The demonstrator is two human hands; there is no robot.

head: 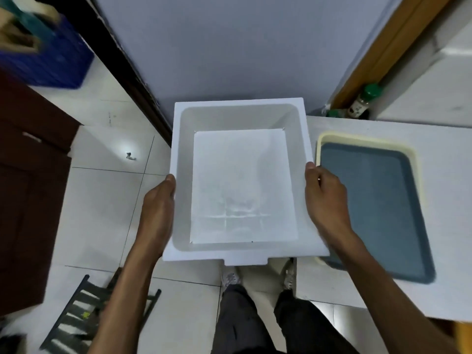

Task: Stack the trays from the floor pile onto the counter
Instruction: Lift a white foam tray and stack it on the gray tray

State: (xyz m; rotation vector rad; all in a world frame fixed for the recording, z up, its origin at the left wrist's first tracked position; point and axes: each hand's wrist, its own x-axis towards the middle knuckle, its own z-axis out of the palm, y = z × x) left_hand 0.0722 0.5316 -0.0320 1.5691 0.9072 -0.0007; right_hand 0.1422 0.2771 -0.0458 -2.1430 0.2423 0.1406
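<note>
I hold a deep white tray (240,118) level in front of me, above the floor and just left of the counter (444,149). My left hand (159,200) grips its left rim and my right hand (324,195) grips its right rim. On the counter lies a flat blue-grey tray with a cream rim (378,200), and the white tray's right edge overlaps that tray's left side. A dark slatted rack (76,312) lies on the floor at lower left.
A grey door (229,47) stands straight ahead with a wooden frame (383,54) to its right. Green-capped bottles (362,100) sit at the counter's far corner. A dark brown cabinet (28,175) and a blue crate (56,57) are on the left. My feet are below the tray.
</note>
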